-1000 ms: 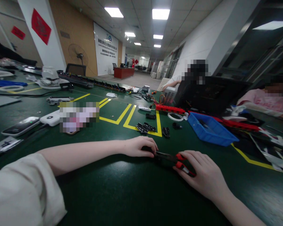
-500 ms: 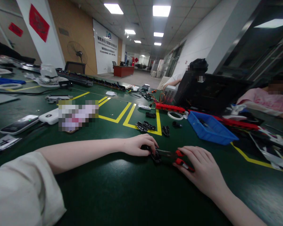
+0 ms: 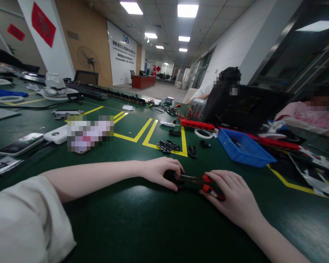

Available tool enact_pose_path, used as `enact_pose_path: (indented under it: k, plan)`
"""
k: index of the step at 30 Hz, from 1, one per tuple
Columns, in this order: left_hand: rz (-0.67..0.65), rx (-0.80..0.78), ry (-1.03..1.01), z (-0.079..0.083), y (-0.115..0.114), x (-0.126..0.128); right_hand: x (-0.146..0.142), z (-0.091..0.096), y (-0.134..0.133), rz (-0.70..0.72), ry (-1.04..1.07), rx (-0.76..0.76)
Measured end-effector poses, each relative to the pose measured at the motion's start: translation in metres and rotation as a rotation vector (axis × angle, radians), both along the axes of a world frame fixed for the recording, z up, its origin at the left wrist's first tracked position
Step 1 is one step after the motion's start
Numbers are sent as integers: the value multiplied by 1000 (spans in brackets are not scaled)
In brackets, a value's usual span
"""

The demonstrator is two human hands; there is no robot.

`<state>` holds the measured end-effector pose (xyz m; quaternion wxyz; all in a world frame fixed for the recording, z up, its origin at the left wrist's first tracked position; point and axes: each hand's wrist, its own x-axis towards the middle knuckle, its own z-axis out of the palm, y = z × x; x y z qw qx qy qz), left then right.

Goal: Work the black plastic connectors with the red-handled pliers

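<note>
My right hand [image 3: 233, 193] is wrapped round the red and black handles of a pair of pliers [image 3: 206, 182], whose metal jaws point left. Those jaws reach a small black plastic part [image 3: 181, 183] on the green table. Curled over that part from the left is my left hand [image 3: 162, 171], its fingers gripping it and hiding much of its shape. Just beyond my hands lie several similar black parts [image 3: 168, 146], some within a yellow tape outline.
A blue tray [image 3: 246, 155] stands right of my hands, with a white ring [image 3: 203, 134] and a red strip [image 3: 197, 124] behind it. A phone [image 3: 90, 137] and white device [image 3: 57, 134] lie left. A person in pink [image 3: 304, 115] sits far right.
My left thumb has shifted down and away from the fingers at the black part. The pliers and right hand have moved very slightly left.
</note>
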<state>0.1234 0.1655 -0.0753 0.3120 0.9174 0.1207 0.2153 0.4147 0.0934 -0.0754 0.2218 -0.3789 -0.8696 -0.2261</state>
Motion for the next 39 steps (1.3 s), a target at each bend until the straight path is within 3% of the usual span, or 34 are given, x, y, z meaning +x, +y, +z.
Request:
enact_pose_path:
  k: [17, 39]
  plan:
    - [-28, 50, 8, -3, 3, -1, 3, -3, 1, 21, -30, -1]
    - [88, 350, 134, -2, -5, 0, 4, -1, -1, 47, -10, 5]
